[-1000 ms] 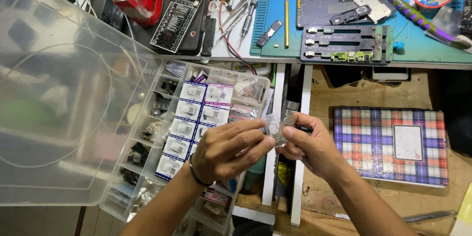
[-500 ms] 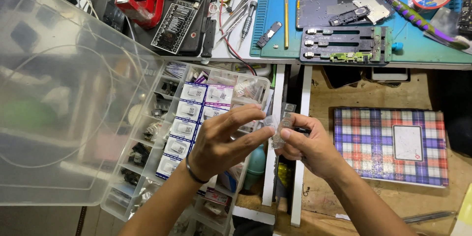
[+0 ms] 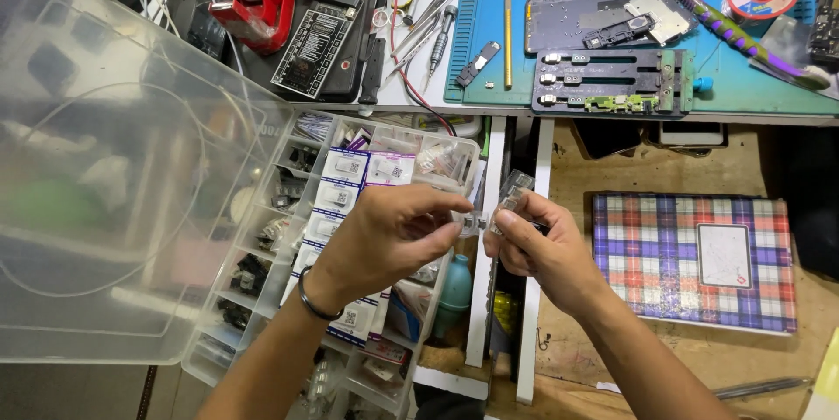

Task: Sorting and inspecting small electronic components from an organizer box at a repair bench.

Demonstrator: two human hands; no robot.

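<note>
Clear packet (image 3: pixel 509 197) pinched in right hand (image 3: pixel 542 249) at centre frame; left hand (image 3: pixel 393 241) plucking a tiny part (image 3: pixel 473 224) out. Next: gentle, steady pull.

Both forearms are bare, with no sleeves in view. The left hand (image 3: pixel 389 241) has a thin dark bracelet (image 3: pixel 313 302) around the wrist. The right hand (image 3: pixel 542 249) has nothing on its wrist. No rings and no gloves are visible on the hands.

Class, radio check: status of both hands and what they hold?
Left hand pinching small part. Right hand gripping clear packet. Both over open parts organizer. Nothing between hands.
</note>
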